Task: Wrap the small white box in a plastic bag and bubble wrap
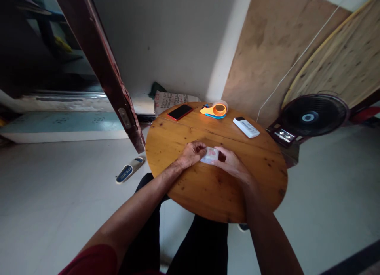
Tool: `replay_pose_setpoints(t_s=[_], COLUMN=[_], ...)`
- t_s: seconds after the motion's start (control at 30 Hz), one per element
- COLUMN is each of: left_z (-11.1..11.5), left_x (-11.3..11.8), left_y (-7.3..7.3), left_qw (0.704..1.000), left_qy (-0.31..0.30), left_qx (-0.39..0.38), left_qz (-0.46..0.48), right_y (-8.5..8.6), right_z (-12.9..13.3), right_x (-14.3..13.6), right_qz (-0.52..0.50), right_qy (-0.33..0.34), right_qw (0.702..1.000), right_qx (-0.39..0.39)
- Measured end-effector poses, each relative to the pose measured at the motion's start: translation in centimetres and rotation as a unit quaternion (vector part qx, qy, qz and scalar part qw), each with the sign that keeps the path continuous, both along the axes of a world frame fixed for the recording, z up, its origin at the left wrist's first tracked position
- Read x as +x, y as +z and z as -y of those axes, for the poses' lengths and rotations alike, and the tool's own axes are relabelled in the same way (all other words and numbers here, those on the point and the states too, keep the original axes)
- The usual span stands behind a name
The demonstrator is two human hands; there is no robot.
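A small whitish packet with reddish marks point(210, 155) is held between my two hands, low over the middle of the round wooden table point(208, 199). My left hand point(192, 153) has its fingers curled at the packet's left edge, with thumb and forefinger pinched together. On the other side, my right hand point(230, 161) grips the packet's right edge between thumb and fingers. The print on the packet is too small to read.
Along the table's far side lie a red-edged phone point(180, 112), an orange and blue tape dispenser point(214, 109) and a white handheld device point(246, 127). A black fan point(311, 115) stands at the right. One slipper point(129, 170) lies on the floor at left.
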State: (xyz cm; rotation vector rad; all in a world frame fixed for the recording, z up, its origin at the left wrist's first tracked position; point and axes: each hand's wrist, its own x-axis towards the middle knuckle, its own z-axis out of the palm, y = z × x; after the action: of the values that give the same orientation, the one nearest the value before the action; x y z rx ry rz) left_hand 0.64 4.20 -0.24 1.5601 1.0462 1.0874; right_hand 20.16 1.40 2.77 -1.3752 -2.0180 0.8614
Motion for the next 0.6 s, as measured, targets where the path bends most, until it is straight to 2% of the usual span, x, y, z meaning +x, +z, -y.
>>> replay_pose_setpoints(t_s=[0.17, 0.4, 0.6], left_z=[0.0, -0.1, 0.0], left_x=[0.0, -0.3, -0.3], left_y=[0.2, 0.6, 0.9], left_qw=[0.999, 0.993, 0.993], left_qy=[-0.018, 0.011, -0.003], left_qx=[-0.03, -0.101, -0.107], left_qz=[0.036, 0.056, 0.05], right_y=[0.2, 0.4, 0.4], right_z=[0.0, 0.1, 0.0], right_x=[0.0, 0.9, 0.8], right_qz=[0.009, -0.043, -0.059], right_qy=[0.0, 0.001, 0.015], right_qw=[1.0, 0.997, 0.996], right_qx=[0.0, -0.063, -0.067])
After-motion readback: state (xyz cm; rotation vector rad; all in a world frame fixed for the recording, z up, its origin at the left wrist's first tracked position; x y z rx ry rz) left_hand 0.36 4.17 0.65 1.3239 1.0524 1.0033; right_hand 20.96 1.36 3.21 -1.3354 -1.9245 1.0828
